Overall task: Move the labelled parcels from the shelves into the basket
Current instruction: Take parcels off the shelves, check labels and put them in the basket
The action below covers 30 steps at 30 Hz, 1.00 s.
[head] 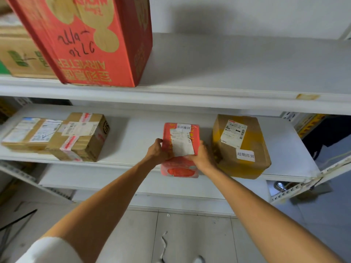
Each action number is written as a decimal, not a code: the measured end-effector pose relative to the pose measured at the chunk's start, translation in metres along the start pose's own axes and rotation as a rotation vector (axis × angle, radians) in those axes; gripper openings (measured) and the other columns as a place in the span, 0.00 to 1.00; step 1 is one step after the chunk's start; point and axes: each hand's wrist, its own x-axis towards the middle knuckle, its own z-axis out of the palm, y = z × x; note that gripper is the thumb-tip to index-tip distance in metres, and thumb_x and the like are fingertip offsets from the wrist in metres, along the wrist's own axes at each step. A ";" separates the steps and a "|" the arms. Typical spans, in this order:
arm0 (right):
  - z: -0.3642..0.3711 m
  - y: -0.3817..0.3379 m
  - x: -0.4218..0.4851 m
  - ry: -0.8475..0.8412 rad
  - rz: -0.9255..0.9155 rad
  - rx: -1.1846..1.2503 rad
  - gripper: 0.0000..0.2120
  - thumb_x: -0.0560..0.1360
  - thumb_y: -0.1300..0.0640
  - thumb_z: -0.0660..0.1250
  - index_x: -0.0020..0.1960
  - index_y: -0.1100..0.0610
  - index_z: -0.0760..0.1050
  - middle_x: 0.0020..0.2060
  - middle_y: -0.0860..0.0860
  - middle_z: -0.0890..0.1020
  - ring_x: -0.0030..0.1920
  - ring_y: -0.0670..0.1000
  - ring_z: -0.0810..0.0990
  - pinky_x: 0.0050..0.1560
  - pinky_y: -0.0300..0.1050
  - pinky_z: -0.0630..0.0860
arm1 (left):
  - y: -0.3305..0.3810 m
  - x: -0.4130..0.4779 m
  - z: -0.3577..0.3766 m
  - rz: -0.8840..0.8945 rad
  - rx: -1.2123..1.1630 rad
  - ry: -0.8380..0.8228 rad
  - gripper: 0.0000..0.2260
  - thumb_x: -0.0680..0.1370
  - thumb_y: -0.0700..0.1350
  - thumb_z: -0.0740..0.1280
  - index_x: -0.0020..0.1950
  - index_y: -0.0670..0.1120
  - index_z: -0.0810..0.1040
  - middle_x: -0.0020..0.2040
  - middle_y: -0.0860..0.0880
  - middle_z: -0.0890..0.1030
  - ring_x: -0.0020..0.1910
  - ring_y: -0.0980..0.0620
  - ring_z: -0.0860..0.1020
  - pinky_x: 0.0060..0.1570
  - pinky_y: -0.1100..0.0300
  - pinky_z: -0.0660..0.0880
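White shelving fills the view ahead of me, with the middle shelf (136,133) at the level of my hands. The red parcel (180,145) sits at that shelf's front edge, its near end hanging out past the lip toward me. Its long axis runs front to back, away from me, with the white shipping label facing up. My left hand (157,151) grips its left side with fingers curled over the edge, and my right hand (202,157) clamps its right side the same way. Bare shelf lies open to the left of my left hand, well clear of the taped brown carton (81,137), which overlaps the flat carton (26,132) further left. On the right the room is tight: the yellow-brown parcel (241,147) stands just beside my right hand, and I cannot tell whether they touch. Overhead, the front lip of the upper shelf (228,73) crosses above the parcel, carrying a big red carton (95,38) off to the left. Below my arms there is open space down to the tiled floor (190,234)
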 end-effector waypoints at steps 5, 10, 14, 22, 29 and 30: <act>0.028 0.039 0.064 -0.098 0.092 0.117 0.50 0.45 0.49 0.82 0.64 0.52 0.67 0.51 0.49 0.82 0.53 0.54 0.82 0.49 0.52 0.82 | -0.006 0.011 0.001 0.000 -0.132 -0.025 0.38 0.67 0.35 0.72 0.75 0.49 0.63 0.59 0.42 0.77 0.59 0.40 0.77 0.58 0.47 0.76; 0.014 0.008 0.040 -0.095 0.100 0.192 0.48 0.59 0.68 0.81 0.72 0.53 0.61 0.56 0.48 0.78 0.57 0.52 0.77 0.59 0.49 0.77 | -0.013 0.013 0.001 0.013 -0.296 -0.110 0.46 0.62 0.33 0.67 0.77 0.55 0.58 0.57 0.45 0.77 0.46 0.45 0.77 0.40 0.54 0.76; 0.017 0.017 0.043 -0.096 0.096 0.250 0.49 0.61 0.70 0.78 0.75 0.49 0.60 0.54 0.47 0.79 0.57 0.53 0.78 0.57 0.49 0.78 | -0.017 0.018 -0.002 0.034 -0.264 -0.170 0.42 0.71 0.27 0.65 0.77 0.57 0.55 0.59 0.47 0.75 0.46 0.42 0.78 0.44 0.40 0.77; 0.016 0.030 0.038 -0.126 0.090 0.322 0.51 0.65 0.65 0.76 0.77 0.41 0.53 0.60 0.47 0.79 0.58 0.52 0.77 0.61 0.53 0.76 | -0.018 0.019 -0.004 0.022 -0.286 -0.200 0.44 0.69 0.28 0.65 0.78 0.59 0.53 0.58 0.45 0.76 0.48 0.41 0.77 0.42 0.44 0.76; 0.020 0.030 0.032 -0.125 0.076 0.509 0.39 0.64 0.64 0.76 0.70 0.45 0.64 0.55 0.45 0.81 0.52 0.49 0.80 0.46 0.44 0.78 | -0.023 0.017 -0.006 0.055 -0.306 -0.238 0.47 0.64 0.35 0.68 0.78 0.58 0.51 0.59 0.42 0.74 0.46 0.43 0.76 0.29 0.59 0.68; 0.020 0.030 0.029 -0.129 0.082 0.533 0.38 0.66 0.64 0.75 0.70 0.45 0.64 0.55 0.45 0.80 0.52 0.48 0.79 0.44 0.41 0.78 | -0.024 0.019 -0.007 0.052 -0.307 -0.266 0.46 0.69 0.33 0.68 0.78 0.58 0.49 0.62 0.41 0.73 0.49 0.43 0.75 0.29 0.59 0.69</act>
